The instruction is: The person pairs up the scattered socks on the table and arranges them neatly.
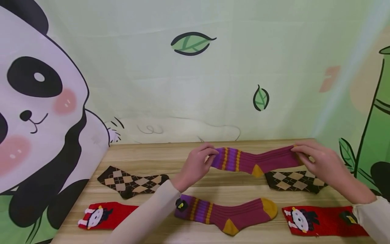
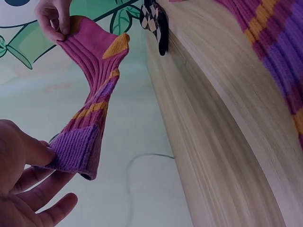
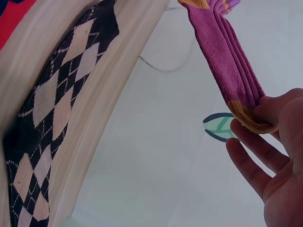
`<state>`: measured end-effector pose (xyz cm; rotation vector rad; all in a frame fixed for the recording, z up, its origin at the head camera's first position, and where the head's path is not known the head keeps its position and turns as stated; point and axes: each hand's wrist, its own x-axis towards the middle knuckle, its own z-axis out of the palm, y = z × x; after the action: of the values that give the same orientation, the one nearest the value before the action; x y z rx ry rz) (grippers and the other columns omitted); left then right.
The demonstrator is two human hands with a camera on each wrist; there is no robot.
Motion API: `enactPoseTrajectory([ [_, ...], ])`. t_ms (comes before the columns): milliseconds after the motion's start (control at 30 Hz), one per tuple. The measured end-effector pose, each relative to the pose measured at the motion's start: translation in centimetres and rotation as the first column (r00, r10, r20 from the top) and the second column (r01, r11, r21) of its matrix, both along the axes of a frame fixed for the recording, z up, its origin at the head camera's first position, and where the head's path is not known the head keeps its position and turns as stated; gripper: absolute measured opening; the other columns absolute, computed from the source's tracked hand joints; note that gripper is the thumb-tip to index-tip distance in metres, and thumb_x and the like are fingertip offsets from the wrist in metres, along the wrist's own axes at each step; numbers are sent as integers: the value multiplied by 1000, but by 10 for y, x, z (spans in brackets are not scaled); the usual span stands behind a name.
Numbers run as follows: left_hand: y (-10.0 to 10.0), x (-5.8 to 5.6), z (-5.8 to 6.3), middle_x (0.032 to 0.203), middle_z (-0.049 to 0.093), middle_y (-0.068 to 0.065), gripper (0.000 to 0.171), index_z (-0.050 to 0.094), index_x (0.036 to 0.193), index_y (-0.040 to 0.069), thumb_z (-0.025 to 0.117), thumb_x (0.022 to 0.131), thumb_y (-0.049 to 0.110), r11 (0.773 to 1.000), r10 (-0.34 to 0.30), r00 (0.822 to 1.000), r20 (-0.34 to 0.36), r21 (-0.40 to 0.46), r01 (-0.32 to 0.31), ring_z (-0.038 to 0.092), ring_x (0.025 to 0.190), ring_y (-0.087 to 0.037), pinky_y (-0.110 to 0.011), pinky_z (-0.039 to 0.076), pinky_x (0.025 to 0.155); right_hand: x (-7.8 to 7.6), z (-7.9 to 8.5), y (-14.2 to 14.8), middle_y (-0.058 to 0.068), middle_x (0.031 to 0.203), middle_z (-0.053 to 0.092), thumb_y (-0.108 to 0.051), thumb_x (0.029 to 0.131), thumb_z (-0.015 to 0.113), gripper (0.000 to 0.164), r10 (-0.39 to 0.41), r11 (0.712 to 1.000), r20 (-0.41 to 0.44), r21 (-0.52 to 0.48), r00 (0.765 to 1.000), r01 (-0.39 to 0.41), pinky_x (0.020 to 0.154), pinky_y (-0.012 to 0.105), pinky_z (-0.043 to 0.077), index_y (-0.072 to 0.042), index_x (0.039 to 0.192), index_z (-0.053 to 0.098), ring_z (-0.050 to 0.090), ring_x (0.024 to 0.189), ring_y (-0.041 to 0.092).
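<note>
A magenta sock [image 1: 268, 160] with a purple-and-yellow striped cuff is stretched sideways above the back of the table, its yellow heel [image 1: 257, 170] hanging down. My left hand [image 1: 196, 166] pinches the purple cuff [image 2: 75, 149] between thumb and fingers. At the other end, my right hand [image 1: 323, 164] pinches the yellow toe [image 3: 246, 118]. A matching striped sock [image 1: 237, 215] lies flat on the table in front, with a small black item [image 1: 181, 204] on its cuff. Behind the raised sock, a black-and-tan argyle sock [image 1: 295, 180] is partly covered by it in the head view.
Another argyle sock [image 1: 134, 181] lies at the left of the wooden table [image 1: 146, 150]. Red socks with a white animal figure lie at the front left [image 1: 106, 215] and front right [image 1: 326, 220], partly behind my sleeves. A printed panda curtain [image 1: 146, 84] hangs behind.
</note>
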<state>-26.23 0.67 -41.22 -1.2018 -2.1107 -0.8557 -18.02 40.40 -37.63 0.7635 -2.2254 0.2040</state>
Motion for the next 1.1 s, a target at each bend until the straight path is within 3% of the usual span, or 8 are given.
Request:
enactPoseTrajectory([
  [433,-19,9,2,104,67,-7,11,76,101,1,71,93,-4,1000,-1,1000,-7,1,1,67,86,-16,-25,57,74,7,1,-16,11,106,76,-48,109,34,62,64,998,2,-24,998,-64,74,17,55,-5,103,78,73,87,29],
  [700,-28,16,5,103,67,-7,11,76,101,0,71,93,-6,1000,2,1000,9,8,-2,67,85,-17,-29,59,72,8,-1,-23,12,103,76,-44,110,38,57,101,995,-19,-25,995,-102,59,26,56,-5,100,78,74,78,27],
  [800,-32,20,6,103,67,-7,11,76,101,0,71,93,-5,1000,19,1000,14,4,-19,67,88,-17,-28,58,73,10,-3,-27,11,103,76,-44,110,38,56,109,993,-23,-33,994,-110,61,27,57,-6,100,78,74,80,27],
  [967,-42,25,5,104,67,-6,12,76,102,1,70,94,-5,1000,27,999,36,2,-28,66,90,-16,-31,59,75,14,-6,-32,10,104,75,-44,110,36,57,104,994,-6,-30,995,-105,69,18,56,-6,101,77,74,83,27],
  [1100,-50,30,3,104,67,-6,12,76,102,1,71,93,-5,1000,29,999,46,5,-29,66,89,-16,-31,60,75,15,-9,-37,10,103,76,-43,111,37,56,121,992,-18,-40,992,-122,64,21,56,-5,100,78,74,79,27],
])
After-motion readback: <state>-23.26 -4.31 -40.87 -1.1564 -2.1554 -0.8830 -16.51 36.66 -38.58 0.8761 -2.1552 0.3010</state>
